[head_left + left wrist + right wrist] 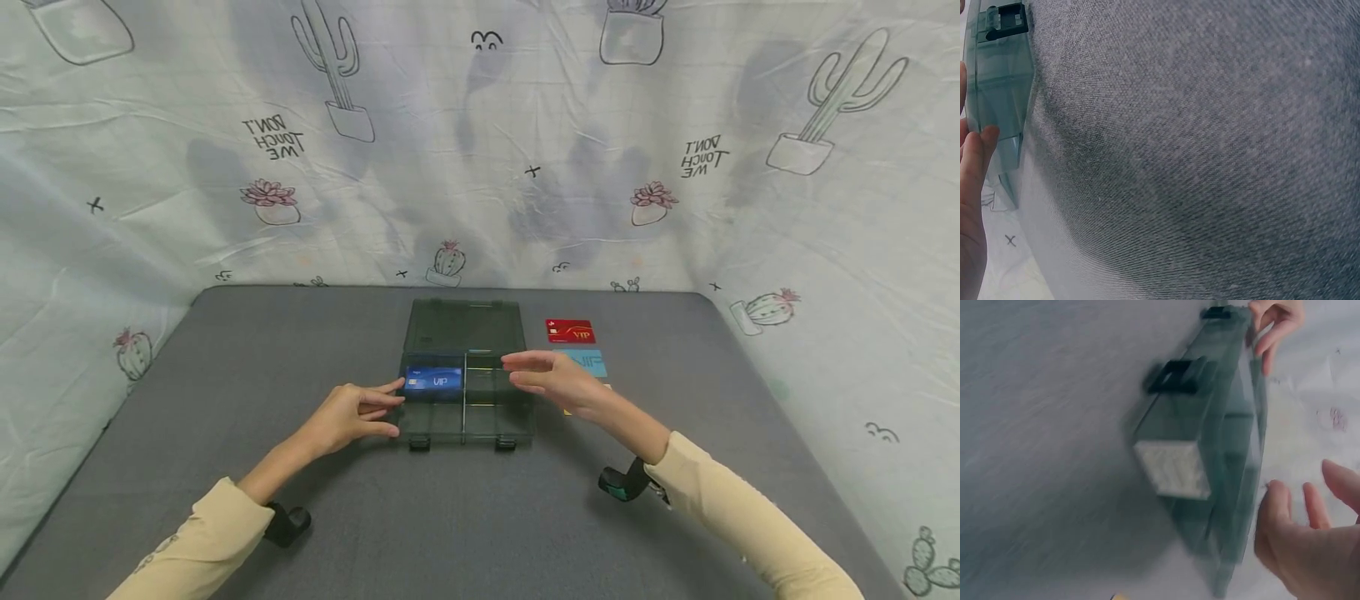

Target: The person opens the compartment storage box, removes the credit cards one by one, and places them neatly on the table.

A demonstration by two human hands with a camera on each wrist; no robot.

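A translucent dark green plastic box (pixel 495 427) lies with its lid (pixel 465 327) folded back on the far side. In its far left compartment is a blue VIP card (pixel 433 379). Fingertips of my left hand (pixel 347 419) touch the box's left edge, fingers spread and fairly straight; the left wrist view catches only part of that hand (pixel 971 187). Over the right compartments hovers my right hand (pixel 558 383), fingers extended, nothing held. From the right wrist view this hand (pixel 1310 544) stands apart from the box wall, its fingers slightly bent.
Right of the box lie a red VIP card (pixel 570 331) and a light blue card (pixel 591 362). A yellow item (pixel 567 412) is mostly hidden beneath the right hand. Black latches (pixel 420 444) line the box's front. Patterned cloth (pixel 465 167) walls the grey table.
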